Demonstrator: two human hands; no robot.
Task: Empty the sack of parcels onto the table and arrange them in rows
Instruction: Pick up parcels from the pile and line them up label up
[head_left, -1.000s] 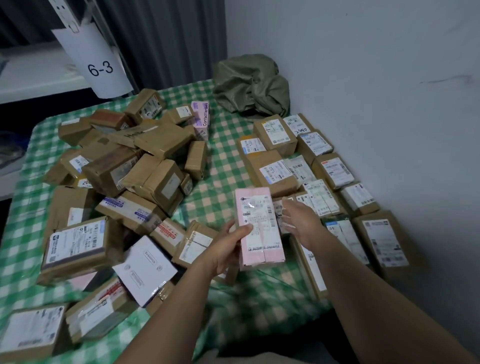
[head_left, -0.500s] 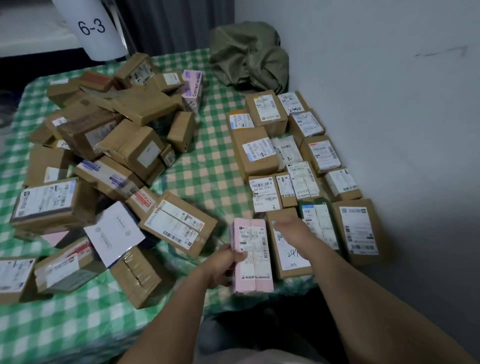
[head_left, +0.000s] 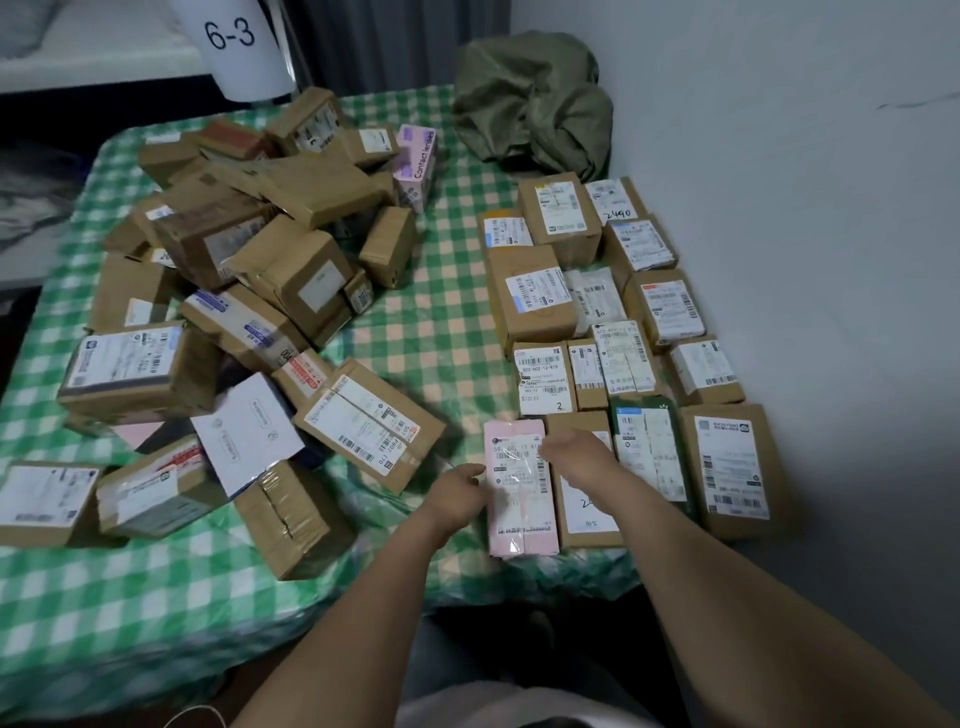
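Pink parcel (head_left: 521, 488): it lies flat at the near edge of the worktop (head_left: 452, 332), lower middle of the frame, with its white label up. It makes the left end of the nearest row and touches the brown parcel (head_left: 587, 514) on its right.
Left hand (head_left: 460, 493): it holds the left long edge of the pink parcel, fingers curled against that edge.
Right hand (head_left: 576, 452): its bent fingers lie on the upper right corner of the pink parcel, above the seam with the brown parcel. I cannot tell if it grips or only presses.
Rows of parcels (head_left: 597, 301): in the right half of the frame, close to the wall (head_left: 779, 208). They lie flat with labels up, side by side, from the near edge back toward the sack. A dark green parcel (head_left: 649, 452) lies in the nearest row, right of the brown parcel.
Heap of parcels (head_left: 249, 249): in the left half of the frame, brown boxes at all angles, some on top of others. A purple box (head_left: 415, 161) stands at its far right side and a white envelope (head_left: 247, 431) leans at its near side.
Sack (head_left: 530, 104): olive green, crumpled, at the far right corner of the worktop, top middle of the frame, behind the rows.
Worktop cover: a green and white checked cloth, bare in a strip between heap and rows.
Sign (head_left: 234, 47): white, marked "6-3", at the upper left of the frame.
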